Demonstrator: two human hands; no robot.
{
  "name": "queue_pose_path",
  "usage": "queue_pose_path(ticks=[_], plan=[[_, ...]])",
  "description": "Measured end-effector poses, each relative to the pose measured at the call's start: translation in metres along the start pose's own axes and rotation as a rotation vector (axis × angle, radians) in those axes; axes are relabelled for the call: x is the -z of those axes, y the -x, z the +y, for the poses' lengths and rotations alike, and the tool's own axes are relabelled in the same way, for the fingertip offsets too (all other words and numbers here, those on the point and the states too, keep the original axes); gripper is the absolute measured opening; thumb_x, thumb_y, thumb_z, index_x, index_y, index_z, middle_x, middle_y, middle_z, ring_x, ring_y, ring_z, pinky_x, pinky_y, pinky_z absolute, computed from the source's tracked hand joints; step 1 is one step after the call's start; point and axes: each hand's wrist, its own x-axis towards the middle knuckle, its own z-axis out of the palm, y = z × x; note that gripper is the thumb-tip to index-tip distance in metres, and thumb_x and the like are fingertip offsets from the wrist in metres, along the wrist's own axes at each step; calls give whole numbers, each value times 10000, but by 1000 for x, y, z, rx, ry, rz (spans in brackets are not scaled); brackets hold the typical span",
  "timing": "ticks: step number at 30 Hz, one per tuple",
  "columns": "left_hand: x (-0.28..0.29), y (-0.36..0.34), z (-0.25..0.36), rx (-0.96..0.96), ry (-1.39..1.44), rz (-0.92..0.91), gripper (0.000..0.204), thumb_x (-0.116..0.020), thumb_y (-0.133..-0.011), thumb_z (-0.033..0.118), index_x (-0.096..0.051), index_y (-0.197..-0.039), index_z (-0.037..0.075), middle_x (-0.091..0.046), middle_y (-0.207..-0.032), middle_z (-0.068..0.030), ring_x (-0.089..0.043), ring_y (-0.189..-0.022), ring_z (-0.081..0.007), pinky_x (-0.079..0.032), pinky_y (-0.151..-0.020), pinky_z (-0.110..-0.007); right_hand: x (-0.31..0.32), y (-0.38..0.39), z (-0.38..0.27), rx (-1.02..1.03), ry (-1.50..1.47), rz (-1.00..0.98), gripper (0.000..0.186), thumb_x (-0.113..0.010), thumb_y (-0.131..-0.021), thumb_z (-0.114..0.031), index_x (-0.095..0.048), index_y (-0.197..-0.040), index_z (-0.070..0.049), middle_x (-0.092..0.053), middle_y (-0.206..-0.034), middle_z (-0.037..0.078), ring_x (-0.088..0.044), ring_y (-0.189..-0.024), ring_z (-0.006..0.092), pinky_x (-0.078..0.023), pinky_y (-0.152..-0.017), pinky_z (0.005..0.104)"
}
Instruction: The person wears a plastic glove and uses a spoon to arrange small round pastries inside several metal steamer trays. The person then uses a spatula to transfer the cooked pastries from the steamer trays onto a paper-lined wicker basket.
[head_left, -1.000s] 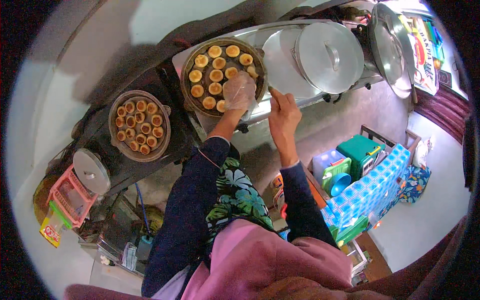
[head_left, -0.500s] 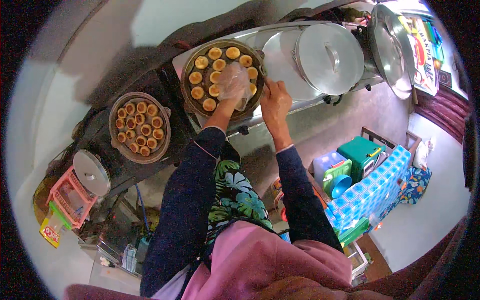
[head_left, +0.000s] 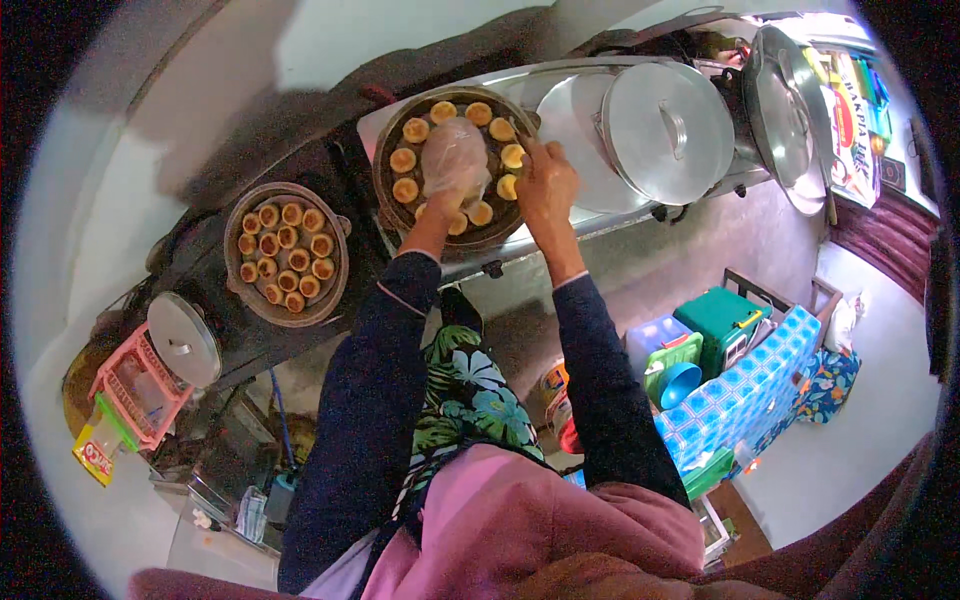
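My left hand (head_left: 455, 165), wrapped in a clear plastic bag or glove, is over the middle of a round dark pan (head_left: 385, 205). Small round pastries (head_left: 403, 160), golden on top, are laid around inside it, and some are hidden beneath that hand. The plastic blurs my left fingers, so their pose does not show. At the pan's right edge my right hand (head_left: 549, 190) is closed, with its fingertips by the rim. A thin strip seems to reach from it over the pan, too small to name.
A second pan (head_left: 235, 275) of browner pastries stands to the left, with a grey lid (head_left: 183, 340) and pink basket (head_left: 150, 385) beyond. On the right are a large lidded pot (head_left: 650, 150) and a wok (head_left: 785, 120). Lower right, a green box (head_left: 720, 320) stands by a blue checked cloth (head_left: 745, 390).
My left hand has shifted up and slightly left across the pan, away from its lower right part. My right hand stays by the right rim. The whole view has moved slightly.
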Motion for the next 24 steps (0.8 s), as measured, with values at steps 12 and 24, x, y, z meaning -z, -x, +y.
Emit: queue_pose_path(ticks=[12, 24], plan=[[7, 20, -24, 104, 260, 59, 136, -576, -789, 187, -624, -833, 68, -630, -900, -129, -595, -820, -336, -481, -736, -452, 8, 3, -15, 1, -163, 5, 239, -619, -776, -41, -675, -1004, -85, -582, -777, 120, -589, -665, 314, -471, -589, 403], [37, 20, -38, 18, -156, 76, 203, -561, -813, 210, -618, -875, 25, -629, -781, -172, -631, -772, -355, -501, -700, -454, 5, 0, -41, 8, -285, -70, 269, -628, -744, -14, -687, -999, -77, -611, -821, 136, -612, -714, 323, -485, -623, 406]])
